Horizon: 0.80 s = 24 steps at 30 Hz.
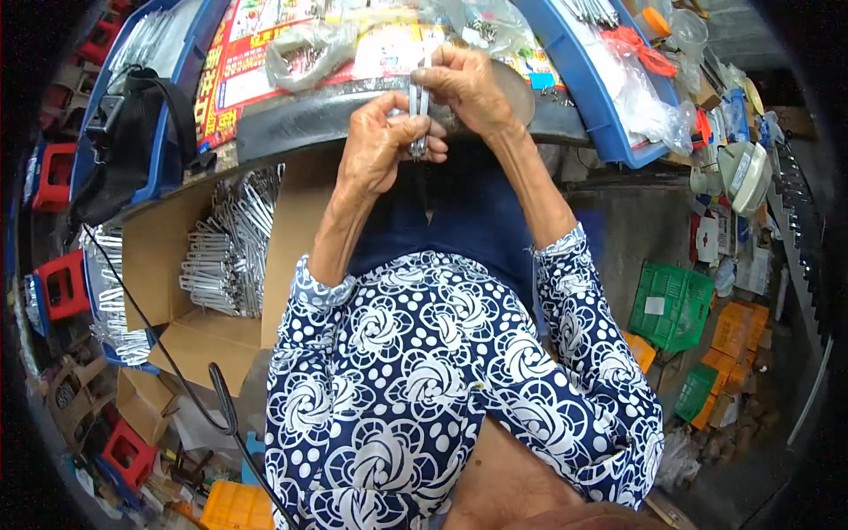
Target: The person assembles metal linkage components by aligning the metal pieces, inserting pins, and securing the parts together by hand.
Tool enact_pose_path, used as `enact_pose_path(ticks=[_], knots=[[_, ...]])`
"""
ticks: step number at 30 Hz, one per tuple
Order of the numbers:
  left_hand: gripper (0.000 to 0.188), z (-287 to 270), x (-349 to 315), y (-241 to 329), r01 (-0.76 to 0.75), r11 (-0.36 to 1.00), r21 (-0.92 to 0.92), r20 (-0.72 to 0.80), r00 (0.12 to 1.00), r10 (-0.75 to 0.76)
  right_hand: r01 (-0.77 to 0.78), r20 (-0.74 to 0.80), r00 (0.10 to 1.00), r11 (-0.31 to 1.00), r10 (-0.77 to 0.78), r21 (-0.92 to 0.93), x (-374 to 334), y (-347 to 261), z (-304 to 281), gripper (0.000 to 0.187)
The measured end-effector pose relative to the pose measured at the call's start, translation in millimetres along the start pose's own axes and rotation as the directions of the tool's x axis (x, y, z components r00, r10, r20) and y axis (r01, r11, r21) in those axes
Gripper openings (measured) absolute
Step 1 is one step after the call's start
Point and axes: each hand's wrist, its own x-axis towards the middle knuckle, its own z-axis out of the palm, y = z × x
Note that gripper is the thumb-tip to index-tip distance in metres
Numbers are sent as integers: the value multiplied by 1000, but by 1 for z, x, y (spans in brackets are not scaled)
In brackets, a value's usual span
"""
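Before me, over the near edge of the worktable, both hands hold one slim silver metal piece [419,110] that stands lengthwise between them. The thumb and fingers of my left hand [373,146] are closed round its lower part. My right hand [473,90] pinches the upper end between thumb and fingers. The exact kind of the piece cannot be made out; the fingers cover part of it. Below and left, a cardboard box [150,265] holds a heap of similar silver metal pieces [231,252].
A clear plastic bag [311,55] lies on printed red and yellow sheets [230,66] covering the table. Blue trays stand at the left [188,40] and right [594,115]. A black strap [163,106] hangs over the left tray. Green [673,305] and orange crates [738,331] are at the right.
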Motion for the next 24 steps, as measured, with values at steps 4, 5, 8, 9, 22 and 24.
enact_pose_path(ticks=[4,5,8,9,22,24], knots=[[13,0,-6,1,-8,1000,15,-16,1000,8,30,13,999,999,-30,19,-4,2,2,15],[13,0,-8,1,-16,1000,18,-14,1000,16,17,16,1000,998,-18,54,-6,1,4,14],[13,-1,-9,1,-25,999,42,-36,999,27,-8,17,1000,995,6,104,-6,3,5,13],[13,-1,-10,2,-31,999,44,-37,999,33,-16,14,1000,994,15,107,-5,5,6,13],[12,-21,-39,16,-67,994,83,-194,977,83,-167,36,986,972,163,168,-7,4,34,14],[13,-30,-47,20,-84,994,70,-236,967,99,-149,24,989,979,148,136,-10,9,30,15]])
